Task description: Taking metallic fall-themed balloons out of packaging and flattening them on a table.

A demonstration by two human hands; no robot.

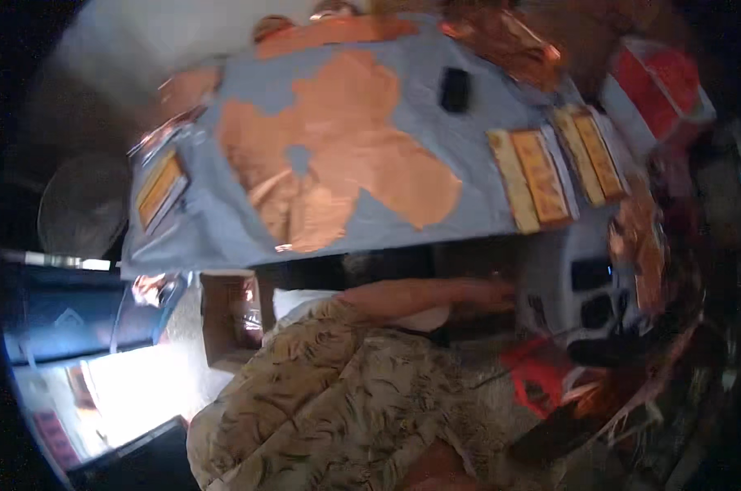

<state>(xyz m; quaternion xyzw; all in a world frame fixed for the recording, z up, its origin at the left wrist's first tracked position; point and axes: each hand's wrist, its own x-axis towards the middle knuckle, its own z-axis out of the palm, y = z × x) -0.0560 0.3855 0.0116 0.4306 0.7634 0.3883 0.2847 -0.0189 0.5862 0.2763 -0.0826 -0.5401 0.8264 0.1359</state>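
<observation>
A bare forearm, which looks like my left, comes out of a sand-coloured patterned sleeve [297,352] and stretches across to the right. My left hand [495,296] at its end is dim and blurred beside the lower right part of the grey cloth; its fingers cannot be made out. My right hand does not show; a patch of bare skin [440,470] sits at the lower edge. Ahead, a large irregular copper-coloured sheet [338,147] lies on a grey cloth-covered table [469,221]. A black rectangular object [455,90] rests on the cloth.
Yellow-and-orange packs [542,180] lie at the table's right, another [159,192] at its left. A red-and-white box [657,90] stands far right. Below the table are an open cardboard box [231,319] and a red object [538,376]. Dark devices [591,274] sit right.
</observation>
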